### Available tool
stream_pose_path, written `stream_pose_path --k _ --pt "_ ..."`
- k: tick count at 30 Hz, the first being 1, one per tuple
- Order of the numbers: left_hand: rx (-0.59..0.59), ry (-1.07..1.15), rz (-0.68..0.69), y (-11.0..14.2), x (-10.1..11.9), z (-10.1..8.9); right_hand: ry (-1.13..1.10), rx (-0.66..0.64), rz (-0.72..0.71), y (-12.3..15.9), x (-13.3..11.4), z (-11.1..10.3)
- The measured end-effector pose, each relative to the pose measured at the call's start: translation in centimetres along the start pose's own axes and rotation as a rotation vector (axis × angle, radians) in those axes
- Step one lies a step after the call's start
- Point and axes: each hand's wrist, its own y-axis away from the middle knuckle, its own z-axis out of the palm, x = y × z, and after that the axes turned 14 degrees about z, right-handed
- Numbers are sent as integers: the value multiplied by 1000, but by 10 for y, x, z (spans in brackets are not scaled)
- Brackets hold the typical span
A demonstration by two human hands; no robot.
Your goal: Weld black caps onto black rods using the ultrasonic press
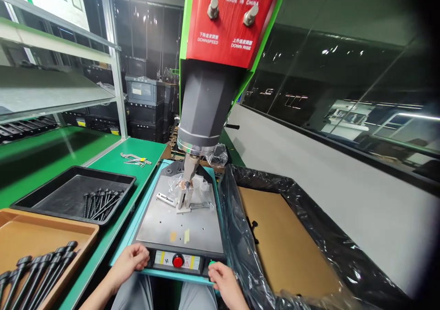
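Base edge [151, 259] by left hand [129, 262], green button [211, 263] at right hand [225, 280], open plate [161, 231] beyond, both grips' closure unclear.

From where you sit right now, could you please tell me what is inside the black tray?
A bunch of black threaded rods lies at the right end of the black tray; rods beneath the top ones are covered and can't be counted.

Bare plate [161, 227] lies open at lower center; the fixture [184, 200] (under the horn [190, 167]) blocks passage farther up.

smooth brushed-metal plate [165, 227], glossy black plastic liner [309, 209].
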Motion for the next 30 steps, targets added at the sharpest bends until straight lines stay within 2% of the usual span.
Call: stream_pose_path --k 2,5,10,13,15,20,23,30 --pt "-41 -33 68 3 -19 -8 96 73 -59 -5 13 -2" --pt "-40 -59 89 0 -30 -10 190 153 -100 -9 21 3" --pt "8 -276 112 3 -21 -4 251 317 -202 -2 18 16" --pt "13 -370 145 11 -12 -3 204 343 -229 1 17 22" --pt "-7 -389 154 17 -8 -2 156 289 -187 2 18 24" --pt "-87 -358 97 32 -8 1 63 37 -8 16 17 33" --pt "-132 -303 102 41 -12 5 52 -73 24 31 7 45" --pt "-177 -279 113 56 -20 19 22 -209 -2 48 -34 68"
